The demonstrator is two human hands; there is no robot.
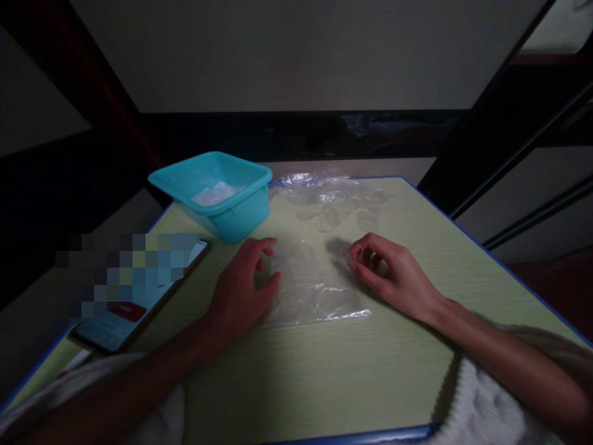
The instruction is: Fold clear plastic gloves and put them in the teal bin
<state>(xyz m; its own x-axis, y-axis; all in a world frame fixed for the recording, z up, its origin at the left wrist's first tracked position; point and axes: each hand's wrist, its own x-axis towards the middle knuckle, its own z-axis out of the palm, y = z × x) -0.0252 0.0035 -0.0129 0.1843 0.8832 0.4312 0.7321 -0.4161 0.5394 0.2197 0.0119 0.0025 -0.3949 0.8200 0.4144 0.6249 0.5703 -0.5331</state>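
Note:
A clear plastic glove (311,285) lies flat on the pale green table (324,383) between my hands. My left hand (243,285) rests on its left edge, fingers curled, thumb and forefinger pinching the plastic. My right hand (393,272) sits at the glove's upper right corner, fingers bent and pinched on the film there. Both forearms reach in from the bottom, with white knitted sleeves pushed back.
A turquoise plastic tub (217,193) with folded clear plastic inside stands at the back left. A loose pile of clear gloves (333,196) lies behind. A lit phone (134,296) rests on the left. The table has a blue rim; dark bed-frame bars surround it.

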